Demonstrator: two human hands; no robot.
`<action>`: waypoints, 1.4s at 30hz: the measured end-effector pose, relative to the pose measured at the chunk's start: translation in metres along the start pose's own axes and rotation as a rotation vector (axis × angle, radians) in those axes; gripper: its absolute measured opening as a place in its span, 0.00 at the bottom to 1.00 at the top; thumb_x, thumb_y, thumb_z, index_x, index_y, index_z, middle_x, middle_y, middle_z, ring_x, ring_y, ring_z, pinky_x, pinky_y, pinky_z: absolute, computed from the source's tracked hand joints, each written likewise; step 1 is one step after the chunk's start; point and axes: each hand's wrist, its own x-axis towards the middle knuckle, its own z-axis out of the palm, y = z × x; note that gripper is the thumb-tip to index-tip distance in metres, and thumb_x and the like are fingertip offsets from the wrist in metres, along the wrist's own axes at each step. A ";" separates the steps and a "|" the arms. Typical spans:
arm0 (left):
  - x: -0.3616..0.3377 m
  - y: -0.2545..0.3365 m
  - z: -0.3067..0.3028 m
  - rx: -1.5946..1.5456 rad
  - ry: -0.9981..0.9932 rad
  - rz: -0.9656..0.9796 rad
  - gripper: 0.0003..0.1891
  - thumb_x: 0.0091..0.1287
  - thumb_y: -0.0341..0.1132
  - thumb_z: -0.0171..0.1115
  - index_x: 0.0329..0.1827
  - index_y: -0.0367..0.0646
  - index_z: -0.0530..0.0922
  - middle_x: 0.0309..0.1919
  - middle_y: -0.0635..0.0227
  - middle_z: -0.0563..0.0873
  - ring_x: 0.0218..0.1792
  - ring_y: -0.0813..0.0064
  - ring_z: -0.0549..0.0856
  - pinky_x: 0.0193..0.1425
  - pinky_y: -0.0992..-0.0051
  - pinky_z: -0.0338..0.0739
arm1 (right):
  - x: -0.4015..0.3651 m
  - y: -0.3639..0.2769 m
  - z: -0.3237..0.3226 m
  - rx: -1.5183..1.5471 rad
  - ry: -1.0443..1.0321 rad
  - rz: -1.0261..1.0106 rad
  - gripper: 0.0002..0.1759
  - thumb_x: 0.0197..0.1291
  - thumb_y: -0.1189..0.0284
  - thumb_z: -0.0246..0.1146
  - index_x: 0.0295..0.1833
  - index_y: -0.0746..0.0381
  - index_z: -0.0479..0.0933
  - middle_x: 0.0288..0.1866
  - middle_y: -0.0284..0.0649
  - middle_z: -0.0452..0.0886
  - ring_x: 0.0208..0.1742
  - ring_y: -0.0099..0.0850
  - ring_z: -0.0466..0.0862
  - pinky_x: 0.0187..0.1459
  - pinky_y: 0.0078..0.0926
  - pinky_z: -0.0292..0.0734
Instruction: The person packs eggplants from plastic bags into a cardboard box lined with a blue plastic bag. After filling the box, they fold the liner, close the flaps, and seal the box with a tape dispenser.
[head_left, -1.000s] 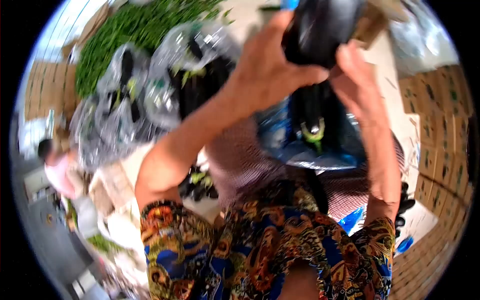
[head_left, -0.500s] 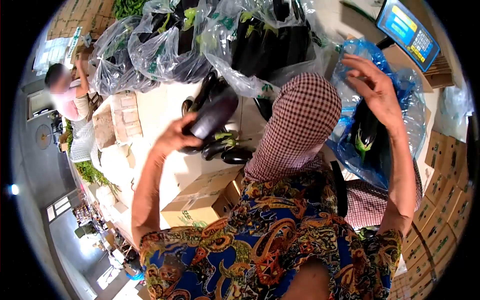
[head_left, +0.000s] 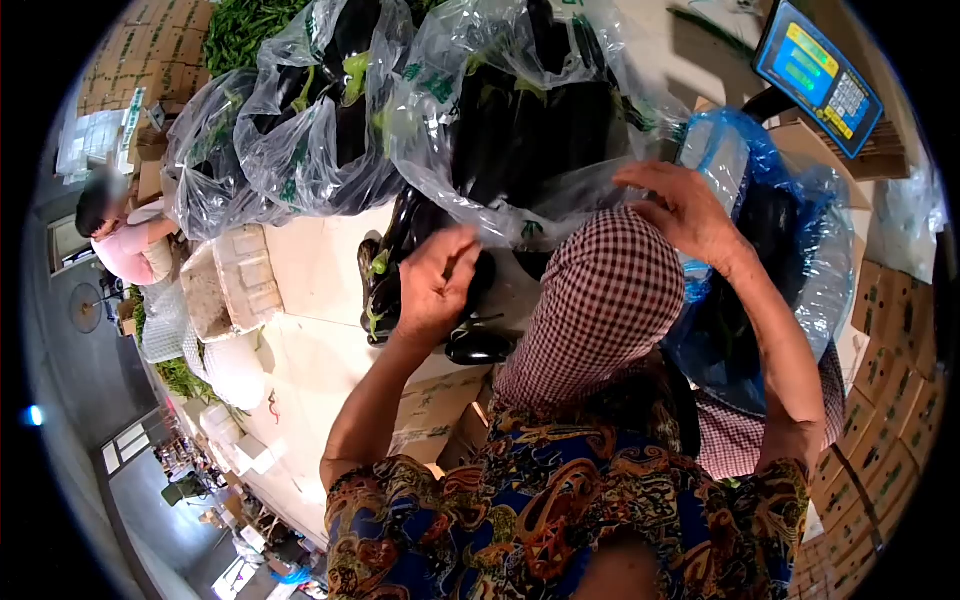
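My left hand [head_left: 435, 288], fingers loosely bent and apart, is over a small pile of dark eggplants and appears to hold none of them. One long eggplant [head_left: 378, 300] lies left of this hand, and a rounder eggplant [head_left: 480, 347] lies below it. My right hand [head_left: 695, 220] is open above my checked-cloth knee [head_left: 610, 290], its fingertips near the edge of a clear plastic bag [head_left: 470, 205] full of eggplants. On my right, a blue plastic bag [head_left: 730, 145] lines a box, with dark eggplants [head_left: 770, 225] inside.
Another clear bag [head_left: 330, 150] of eggplants is at the back left, beside green peppers [head_left: 245, 35]. A scale display [head_left: 818, 75] stands at the upper right. Stacked cartons [head_left: 880, 390] line the right side. A person [head_left: 125, 235] sits at the far left near a foam box [head_left: 235, 280].
The eggplant that was in my left hand is no longer in it; that hand has moved right over the pile. My right hand has moved left and down, away from the blue bag.
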 end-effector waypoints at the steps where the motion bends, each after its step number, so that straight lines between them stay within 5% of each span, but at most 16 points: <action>1: 0.022 0.027 -0.002 0.026 0.023 0.027 0.13 0.64 0.25 0.61 0.52 0.35 0.80 0.35 0.60 0.86 0.36 0.73 0.85 0.44 0.73 0.80 | 0.002 0.003 0.001 0.002 -0.003 -0.024 0.18 0.56 0.79 0.66 0.54 0.62 0.78 0.52 0.47 0.81 0.51 0.49 0.81 0.53 0.40 0.78; 5: 0.102 0.015 0.038 0.082 -0.047 0.133 0.27 0.63 0.34 0.67 0.64 0.34 0.71 0.48 0.53 0.83 0.48 0.64 0.84 0.52 0.69 0.79 | 0.004 0.014 0.011 -0.092 0.003 -0.091 0.19 0.53 0.77 0.67 0.53 0.62 0.78 0.53 0.45 0.80 0.56 0.46 0.78 0.55 0.39 0.77; 8: 0.136 -0.022 0.078 0.568 -0.165 -0.079 0.37 0.58 0.41 0.71 0.69 0.35 0.66 0.53 0.48 0.80 0.54 0.54 0.81 0.58 0.63 0.76 | 0.007 0.015 0.015 -0.244 -0.027 -0.101 0.19 0.49 0.78 0.68 0.50 0.62 0.79 0.52 0.43 0.81 0.56 0.43 0.77 0.55 0.36 0.76; 11: 0.146 -0.041 0.089 0.602 -0.206 -0.231 0.44 0.53 0.48 0.72 0.71 0.41 0.62 0.54 0.48 0.79 0.53 0.46 0.82 0.59 0.57 0.76 | 0.007 0.026 0.022 -0.322 -0.064 -0.144 0.19 0.46 0.80 0.68 0.48 0.62 0.79 0.52 0.40 0.80 0.53 0.41 0.78 0.54 0.34 0.76; 15: 0.164 -0.055 0.046 -0.529 -0.442 -0.525 0.42 0.55 0.38 0.72 0.71 0.34 0.61 0.59 0.49 0.79 0.54 0.58 0.83 0.56 0.65 0.79 | 0.003 0.030 0.024 -0.333 -0.075 -0.127 0.19 0.46 0.78 0.68 0.48 0.62 0.80 0.48 0.39 0.81 0.51 0.40 0.77 0.54 0.34 0.76; 16: 0.160 -0.040 0.038 -0.702 -0.242 -0.667 0.43 0.56 0.35 0.72 0.73 0.32 0.59 0.57 0.53 0.81 0.51 0.65 0.84 0.56 0.69 0.79 | 0.003 0.031 0.026 -0.337 -0.080 -0.131 0.19 0.46 0.78 0.68 0.48 0.62 0.80 0.47 0.38 0.81 0.51 0.40 0.77 0.53 0.35 0.75; 19: 0.163 -0.040 0.025 -0.886 -0.249 -0.524 0.47 0.56 0.37 0.72 0.76 0.31 0.55 0.60 0.52 0.78 0.57 0.64 0.81 0.59 0.68 0.78 | 0.006 0.028 0.030 -0.366 0.009 -0.169 0.13 0.43 0.75 0.67 0.38 0.58 0.80 0.39 0.37 0.80 0.48 0.39 0.77 0.51 0.33 0.74; 23: 0.165 -0.085 0.064 -0.394 0.041 -0.468 0.47 0.56 0.44 0.73 0.74 0.29 0.58 0.65 0.46 0.74 0.63 0.56 0.77 0.66 0.68 0.72 | 0.006 0.025 0.029 -0.308 -0.099 -0.181 0.09 0.45 0.75 0.65 0.35 0.57 0.79 0.36 0.37 0.79 0.46 0.40 0.77 0.50 0.36 0.72; 27: 0.147 -0.031 0.045 0.112 0.011 0.011 0.19 0.59 0.33 0.68 0.54 0.37 0.81 0.47 0.52 0.85 0.49 0.54 0.85 0.53 0.67 0.79 | 0.005 0.013 0.016 -0.202 -0.141 -0.119 0.11 0.45 0.78 0.64 0.38 0.59 0.80 0.37 0.41 0.80 0.46 0.43 0.77 0.52 0.37 0.71; 30: 0.154 -0.005 -0.009 0.429 0.380 0.473 0.13 0.62 0.31 0.64 0.49 0.38 0.81 0.46 0.54 0.85 0.49 0.52 0.82 0.55 0.61 0.76 | 0.006 0.011 0.015 -0.218 -0.167 -0.052 0.15 0.42 0.81 0.64 0.41 0.62 0.80 0.37 0.44 0.80 0.47 0.45 0.77 0.56 0.39 0.72; 35: 0.188 -0.097 -0.113 0.894 0.401 0.164 0.28 0.67 0.51 0.61 0.64 0.42 0.73 0.58 0.52 0.78 0.58 0.48 0.75 0.62 0.55 0.68 | 0.010 0.004 0.017 -0.182 -0.187 -0.001 0.16 0.46 0.79 0.63 0.44 0.63 0.80 0.37 0.46 0.79 0.47 0.47 0.77 0.55 0.42 0.72; 37: 0.182 -0.105 -0.137 0.941 0.114 -0.244 0.24 0.68 0.53 0.59 0.56 0.42 0.79 0.50 0.49 0.83 0.55 0.47 0.79 0.57 0.55 0.72 | 0.014 -0.007 0.015 -0.204 -0.201 0.044 0.16 0.47 0.80 0.62 0.45 0.64 0.81 0.41 0.48 0.81 0.49 0.49 0.78 0.56 0.43 0.72; 39: 0.179 -0.126 -0.159 0.827 0.010 -0.396 0.20 0.69 0.51 0.59 0.42 0.40 0.82 0.35 0.45 0.84 0.44 0.48 0.85 0.46 0.57 0.76 | 0.015 -0.006 0.015 -0.205 -0.198 0.055 0.17 0.47 0.82 0.60 0.46 0.64 0.82 0.44 0.49 0.82 0.51 0.50 0.78 0.57 0.43 0.72; 40: 0.168 -0.149 -0.168 0.692 0.103 -0.071 0.19 0.68 0.47 0.60 0.32 0.37 0.82 0.26 0.44 0.81 0.35 0.47 0.85 0.37 0.58 0.75 | 0.014 -0.006 0.015 -0.203 -0.197 0.063 0.18 0.47 0.82 0.60 0.46 0.64 0.82 0.46 0.50 0.83 0.52 0.50 0.78 0.57 0.43 0.72; 42: 0.140 -0.141 -0.184 0.694 0.073 -0.083 0.15 0.66 0.46 0.60 0.32 0.42 0.84 0.26 0.48 0.82 0.34 0.44 0.83 0.37 0.55 0.78 | 0.013 -0.005 0.013 -0.229 -0.202 0.065 0.19 0.47 0.83 0.59 0.47 0.64 0.82 0.47 0.50 0.83 0.54 0.51 0.78 0.59 0.43 0.72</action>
